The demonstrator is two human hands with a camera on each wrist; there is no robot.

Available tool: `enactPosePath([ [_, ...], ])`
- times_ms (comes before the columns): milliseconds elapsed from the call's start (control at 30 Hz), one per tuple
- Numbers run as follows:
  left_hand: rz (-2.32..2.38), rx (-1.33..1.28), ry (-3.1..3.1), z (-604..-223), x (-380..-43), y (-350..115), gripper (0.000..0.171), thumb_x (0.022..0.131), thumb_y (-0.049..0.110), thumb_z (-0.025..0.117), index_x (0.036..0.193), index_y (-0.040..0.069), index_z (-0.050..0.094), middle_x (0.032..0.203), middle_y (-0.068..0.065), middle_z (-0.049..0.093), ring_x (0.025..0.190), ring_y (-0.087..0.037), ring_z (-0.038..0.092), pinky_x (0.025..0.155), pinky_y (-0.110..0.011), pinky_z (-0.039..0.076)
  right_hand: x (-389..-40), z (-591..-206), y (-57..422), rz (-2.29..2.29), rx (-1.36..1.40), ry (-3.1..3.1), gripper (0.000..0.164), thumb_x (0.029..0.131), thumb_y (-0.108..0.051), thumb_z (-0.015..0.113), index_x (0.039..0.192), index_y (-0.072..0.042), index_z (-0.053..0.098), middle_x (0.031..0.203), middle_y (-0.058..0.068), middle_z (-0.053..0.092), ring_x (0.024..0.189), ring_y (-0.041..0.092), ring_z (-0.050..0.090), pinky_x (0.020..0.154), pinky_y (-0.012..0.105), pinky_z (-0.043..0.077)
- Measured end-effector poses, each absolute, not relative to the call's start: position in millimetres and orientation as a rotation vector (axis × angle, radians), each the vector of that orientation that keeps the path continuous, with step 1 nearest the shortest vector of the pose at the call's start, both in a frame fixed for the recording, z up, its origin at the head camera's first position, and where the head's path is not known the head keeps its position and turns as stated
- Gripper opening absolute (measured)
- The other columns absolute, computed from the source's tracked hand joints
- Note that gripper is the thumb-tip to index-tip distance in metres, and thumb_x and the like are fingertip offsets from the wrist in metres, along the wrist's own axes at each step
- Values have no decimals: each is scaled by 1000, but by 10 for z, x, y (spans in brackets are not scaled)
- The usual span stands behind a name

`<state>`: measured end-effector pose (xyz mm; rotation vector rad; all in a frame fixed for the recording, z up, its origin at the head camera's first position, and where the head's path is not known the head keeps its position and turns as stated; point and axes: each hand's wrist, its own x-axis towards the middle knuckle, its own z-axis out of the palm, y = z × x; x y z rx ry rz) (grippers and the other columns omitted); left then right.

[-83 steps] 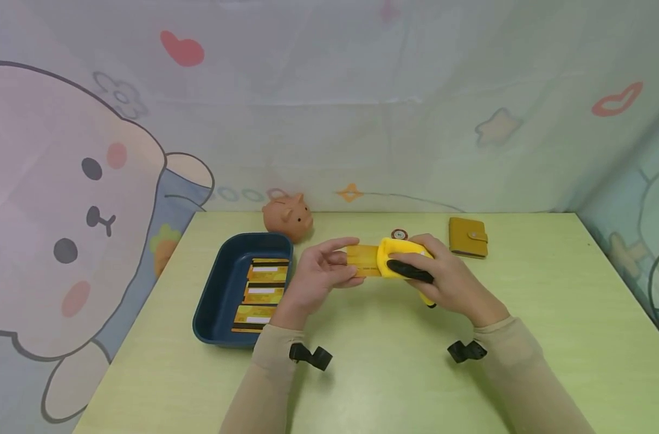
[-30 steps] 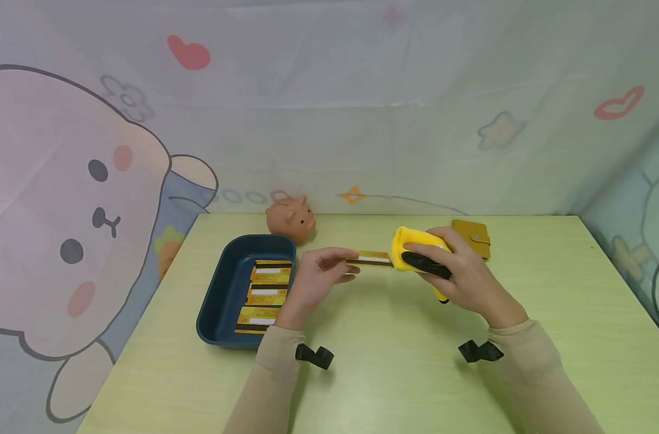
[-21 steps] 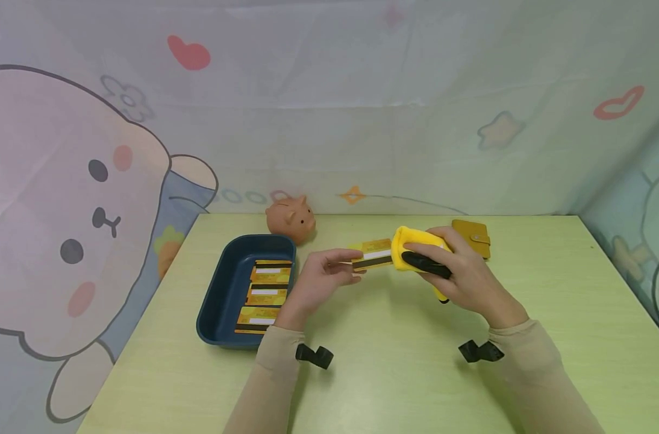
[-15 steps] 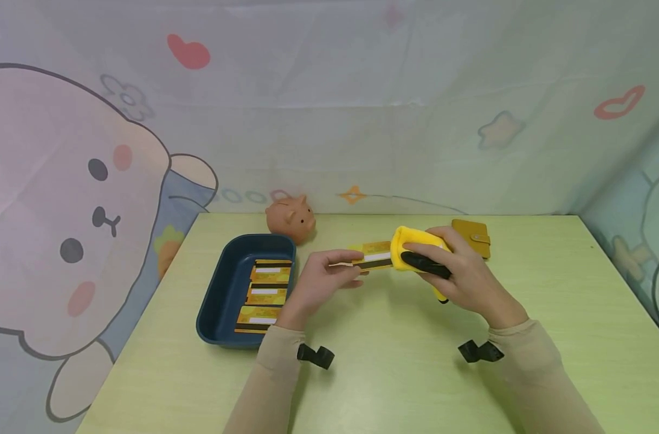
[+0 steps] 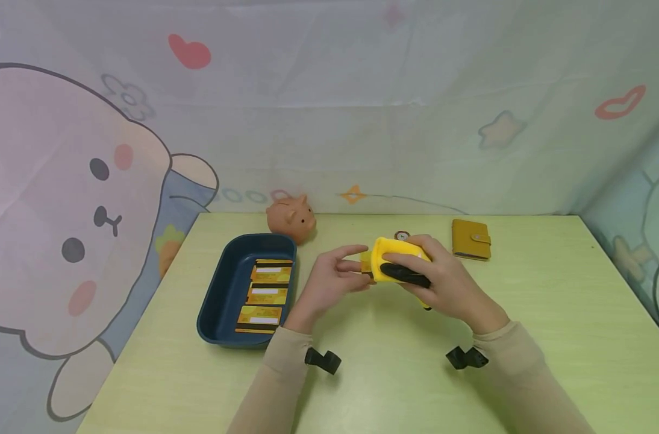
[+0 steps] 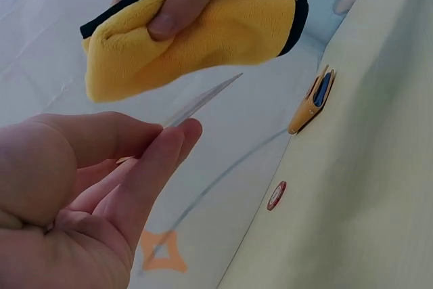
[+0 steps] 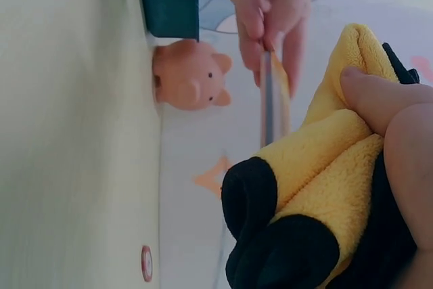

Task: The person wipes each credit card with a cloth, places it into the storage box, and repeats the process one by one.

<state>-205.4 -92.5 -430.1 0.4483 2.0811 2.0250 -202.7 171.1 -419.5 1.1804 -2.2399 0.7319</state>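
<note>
My left hand (image 5: 332, 277) pinches a yellow card with a dark stripe (image 7: 275, 103) by one end, between thumb and fingers. In the left wrist view the card (image 6: 206, 99) shows nearly edge-on, its free end pointing toward the cloth. My right hand (image 5: 435, 274) grips a folded yellow cloth with black edging (image 6: 196, 35), thumb pressed on top. From the head view the cloth overlaps most of the card, leaving a short piece visible beside the left fingertips. Both hands are raised above the table, right of the tray.
A dark blue tray (image 5: 210, 313) on the left holds three groups of yellow striped cards (image 5: 268, 293). Behind it stands a piggy bank (image 5: 290, 219). A small red-rimmed disc (image 5: 402, 235) and a mustard wallet (image 5: 470, 239) lie toward the table's back edge.
My right hand has moved left with the cloth, covering most of the card in the head view. My left hand has shifted slightly right. Earlier, the card's striped face lay more exposed.
</note>
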Motion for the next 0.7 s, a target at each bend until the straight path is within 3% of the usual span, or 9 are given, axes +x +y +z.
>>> enactPosePath([
  [133, 1976, 535, 2077, -4291, -2038, -907, 61, 92, -1, 76, 150, 9, 58, 120, -18, 76, 103, -28, 77, 89, -41, 64, -2021, -4211, 1661, 683, 1192, -2254, 66, 80, -11, 92, 139, -25, 67, 135, 22, 56, 120, 38, 59, 90, 53, 60],
  [333, 2063, 618, 1908, -4266, -2012, -912, 60, 93, -11, 68, 150, 2, 55, 121, -26, 72, 101, -28, 76, 87, -49, 64, -2007, -4226, 1628, 587, 1192, -2282, 61, 82, -16, 91, 138, -27, 68, 136, 23, 56, 119, 40, 59, 88, 53, 59],
  [500, 2123, 617, 1837, -4225, -1991, -912, 58, 96, -13, 65, 151, 2, 55, 115, -20, 72, 98, -23, 76, 89, -49, 63, -1999, -4197, 1639, 565, 1187, -2281, 59, 83, -17, 91, 136, -26, 68, 135, 25, 56, 117, 41, 60, 87, 54, 60],
  [633, 2178, 577, 1816, -4193, -1975, -918, 57, 96, -14, 65, 150, 3, 56, 108, -12, 71, 95, -23, 76, 87, -48, 64, -2002, -4171, 1668, 574, 1192, -2277, 37, 100, -36, 72, 136, -26, 67, 134, 24, 57, 119, 42, 59, 88, 55, 60],
  [700, 2204, 561, 1805, -4179, -1965, -922, 56, 96, -15, 63, 149, 1, 56, 105, -10, 70, 95, -23, 76, 87, -47, 64, -2005, -4170, 1683, 579, 1194, -2274, 37, 104, -44, 60, 136, -26, 67, 134, 24, 57, 119, 41, 59, 88, 55, 60],
])
